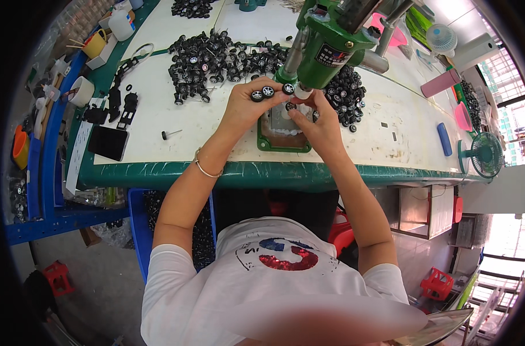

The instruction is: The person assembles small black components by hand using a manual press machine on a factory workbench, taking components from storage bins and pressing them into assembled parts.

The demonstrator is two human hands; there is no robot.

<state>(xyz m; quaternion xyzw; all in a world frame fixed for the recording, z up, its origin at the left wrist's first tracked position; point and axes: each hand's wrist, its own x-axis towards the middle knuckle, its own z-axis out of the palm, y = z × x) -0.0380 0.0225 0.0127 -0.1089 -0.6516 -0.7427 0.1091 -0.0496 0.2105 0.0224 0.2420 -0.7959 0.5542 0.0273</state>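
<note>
My left hand [245, 105] is closed around several small black toy wheels [267, 91] with silver hubs, which stick out along its fingers. Beside the press ram, my right hand [322, 130] pinches another toy wheel [291, 106] between thumb and fingers. Both hands meet under the head of a green bench press [330, 51], whose pale ram tip [302, 91] comes down between them. Below lies the press's green base [283, 145] with a worn plate. Fingers partly hide the spot under the ram, so any axle there cannot be made out.
A big heap of wheels on axles [202, 60] spreads left of the press, a second heap [344, 95] right of it. One wheel with axle [170, 135] lies alone near a black phone [108, 142]. A green fan [485, 154] stands at the right edge; a blue bin [140, 228] sits below.
</note>
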